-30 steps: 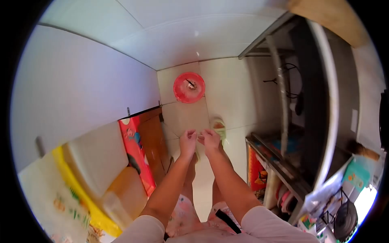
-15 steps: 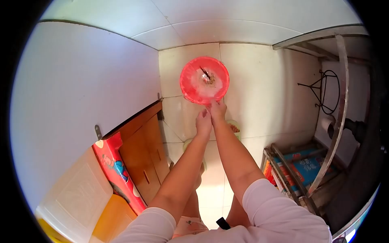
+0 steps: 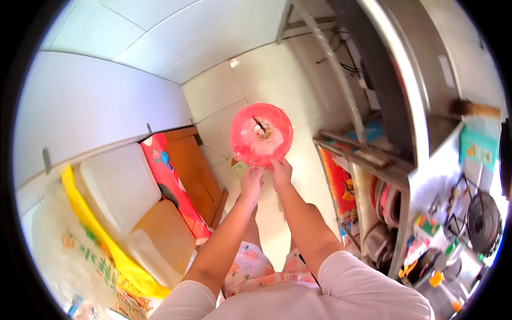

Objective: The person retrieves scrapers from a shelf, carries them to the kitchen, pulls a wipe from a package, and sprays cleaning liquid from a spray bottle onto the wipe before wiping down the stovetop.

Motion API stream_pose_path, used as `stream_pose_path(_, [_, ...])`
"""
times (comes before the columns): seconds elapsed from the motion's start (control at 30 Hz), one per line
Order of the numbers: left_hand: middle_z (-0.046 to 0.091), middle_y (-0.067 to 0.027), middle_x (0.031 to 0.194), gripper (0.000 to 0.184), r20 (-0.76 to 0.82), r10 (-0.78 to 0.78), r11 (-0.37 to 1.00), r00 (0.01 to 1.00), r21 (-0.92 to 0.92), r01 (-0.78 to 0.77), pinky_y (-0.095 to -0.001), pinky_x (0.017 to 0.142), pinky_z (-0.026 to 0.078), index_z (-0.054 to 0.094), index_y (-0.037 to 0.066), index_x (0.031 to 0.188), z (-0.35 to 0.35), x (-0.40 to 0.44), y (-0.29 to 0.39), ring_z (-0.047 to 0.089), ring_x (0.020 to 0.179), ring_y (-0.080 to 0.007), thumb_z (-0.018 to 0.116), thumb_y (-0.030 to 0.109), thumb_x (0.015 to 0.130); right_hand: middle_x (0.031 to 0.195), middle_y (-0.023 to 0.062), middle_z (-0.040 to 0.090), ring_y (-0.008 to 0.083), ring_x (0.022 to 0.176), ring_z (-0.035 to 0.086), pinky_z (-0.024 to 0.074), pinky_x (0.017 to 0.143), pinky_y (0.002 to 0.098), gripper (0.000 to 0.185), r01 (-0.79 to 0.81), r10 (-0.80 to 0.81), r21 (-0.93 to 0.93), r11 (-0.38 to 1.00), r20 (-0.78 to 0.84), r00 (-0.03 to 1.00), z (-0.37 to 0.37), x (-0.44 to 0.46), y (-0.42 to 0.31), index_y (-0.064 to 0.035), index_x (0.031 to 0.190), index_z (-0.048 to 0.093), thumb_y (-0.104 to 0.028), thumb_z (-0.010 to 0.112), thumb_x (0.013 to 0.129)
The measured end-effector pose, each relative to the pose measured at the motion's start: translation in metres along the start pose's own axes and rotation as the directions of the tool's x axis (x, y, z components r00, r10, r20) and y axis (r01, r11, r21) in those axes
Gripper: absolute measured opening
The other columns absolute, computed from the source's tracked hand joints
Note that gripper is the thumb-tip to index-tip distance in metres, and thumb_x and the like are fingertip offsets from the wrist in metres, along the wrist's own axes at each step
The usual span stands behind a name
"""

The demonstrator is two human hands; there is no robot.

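Observation:
A round red plastic basin (image 3: pixel 249 118) is held out in front of me, above the floor. Inside it lie loose brownish bits (image 3: pixel 263 134) and a dark, thin stick-like piece (image 3: pixel 258 124). My right hand (image 3: pixel 281 173) is closed on the near rim, with the thumb at the edge. Just left of it, my left hand (image 3: pixel 251 183) has its fingers curled up against the same rim; its fingertips are partly hidden.
Wooden cabinet (image 3: pixel 189 160), red patterned cover (image 3: pixel 176 184) and plastic bins (image 3: pixel 120 186) stand left. On the right are a metal rack (image 3: pixel 368 165), pans (image 3: pixel 386 202) and a cluttered counter (image 3: pixel 432 181). A small white object (image 3: pixel 233 63) lies on the tiled floor by the wall.
My view has turned to the right, bringing the counter, pots and more of the left-hand bins into sight. Both hands stay at the basin's near rim, and the basin appears lower in view.

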State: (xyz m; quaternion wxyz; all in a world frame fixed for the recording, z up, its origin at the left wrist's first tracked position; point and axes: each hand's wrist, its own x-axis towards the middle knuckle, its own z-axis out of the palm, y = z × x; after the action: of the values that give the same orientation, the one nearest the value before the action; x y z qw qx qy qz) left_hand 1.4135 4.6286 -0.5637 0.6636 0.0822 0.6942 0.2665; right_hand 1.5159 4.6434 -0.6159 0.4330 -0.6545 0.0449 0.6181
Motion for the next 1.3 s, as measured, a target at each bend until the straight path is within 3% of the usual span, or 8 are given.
stream_pose_path(0.23, [0.058,-0.0092,0.118,0.039,0.022,0.086,0.995,0.996,-0.043,-0.085,-0.0333,0.081,0.052,0.05,0.0,0.127,0.042,-0.11,-0.138,0.059,0.106,-0.021,0.06,0.016,0.093,0.098,0.0093,0.065,0.0191,0.088,0.065,0.0559,0.082,0.0334,0.013,0.034,-0.036,0.141,0.989,0.009,0.999,-0.148,-0.097,0.018,-0.0011,0.101,0.059,-0.007,0.059,0.089])
stream_pose_path(0.4, [0.059,-0.0076,0.116,0.033,0.229,0.008,0.973,0.973,0.223,-0.06,-0.0335,0.081,0.052,0.052,0.002,0.124,0.052,-0.197,-0.216,0.06,0.1,-0.0192,0.057,0.015,0.094,0.09,0.0086,0.066,0.0178,0.074,0.065,0.0558,0.071,0.031,0.009,0.117,-0.086,0.249,0.962,-0.13,0.988,-0.251,-0.166,0.079,-0.0012,0.094,0.062,-0.008,0.062,0.087])
stream_pose_path(0.6, [0.06,-0.0048,0.11,0.026,0.418,-0.221,0.856,0.881,0.516,-0.03,-0.0342,0.08,0.051,0.055,0.006,0.117,0.05,-0.277,-0.321,0.059,0.096,-0.0172,0.055,0.021,0.096,0.08,0.006,0.063,0.0147,0.065,0.061,0.0505,0.056,0.0276,0.007,0.188,-0.02,0.411,0.892,-0.38,0.925,-0.373,-0.263,0.155,-0.0014,0.088,0.061,-0.007,0.064,0.085])
stream_pose_path(0.67, [0.06,-0.0039,0.109,0.029,0.42,-0.295,0.791,0.859,0.612,-0.028,-0.0329,0.078,0.05,0.056,0.007,0.118,0.046,-0.304,-0.364,0.058,0.096,-0.0161,0.056,0.023,0.094,0.073,0.0045,0.062,0.0129,0.06,0.058,0.0473,0.052,0.0286,0.013,0.213,-0.011,0.354,0.911,-0.495,0.869,-0.413,-0.289,0.188,-0.0008,0.081,0.063,-0.013,0.068,0.083])
stream_pose_path(0.83, [0.061,-0.0048,0.112,0.033,0.476,-0.49,0.597,0.731,0.794,-0.117,-0.0352,0.083,0.05,0.054,0.008,0.123,0.068,-0.392,-0.448,0.059,0.104,-0.0188,0.056,0.025,0.095,0.075,0.0069,0.064,0.0163,0.061,0.06,0.0486,0.054,0.0318,0.012,0.373,0.058,0.508,0.776,-0.646,0.761,-0.509,-0.361,0.245,-0.0019,0.085,0.063,-0.012,0.068,0.082])
stream_pose_path(0.97, [0.06,-0.0034,0.113,0.037,0.419,-0.552,0.439,0.721,0.881,-0.175,-0.0339,0.082,0.05,0.052,0.009,0.127,0.083,-0.446,-0.512,0.059,0.104,-0.017,0.057,0.027,0.095,0.074,0.0064,0.063,0.0164,0.06,0.059,0.0487,0.053,0.0321,0.012,0.356,0.131,0.486,0.798,-0.718,0.684,-0.576,-0.389,0.3,-0.0014,0.084,0.063,-0.012,0.068,0.082])
stream_pose_path(1.03, [0.06,-0.0019,0.111,0.041,0.41,-0.523,0.32,0.747,0.907,-0.273,-0.0323,0.08,0.05,0.05,0.011,0.132,0.094,-0.468,-0.547,0.059,0.102,-0.0151,0.057,0.028,0.095,0.072,0.006,0.063,0.0158,0.059,0.059,0.0487,0.053,0.0316,0.013,0.472,0.113,0.517,0.714,-0.75,0.652,-0.605,-0.394,0.322,-0.0012,0.083,0.062,-0.012,0.069,0.082])
stream_pose_path(1.3, [0.058,-0.0027,0.114,0.043,0.438,-0.462,0.407,0.771,0.877,-0.255,-0.0305,0.076,0.052,0.047,0.011,0.136,0.095,-0.421,-0.685,0.06,0.1,-0.016,0.057,0.025,0.096,0.07,0.0107,0.066,0.0186,0.061,0.061,0.0488,0.057,0.0363,0.027,0.415,0.205,0.497,0.762,-0.793,0.573,-0.685,-0.319,0.42,0.0014,0.081,0.065,-0.023,0.075,0.075])
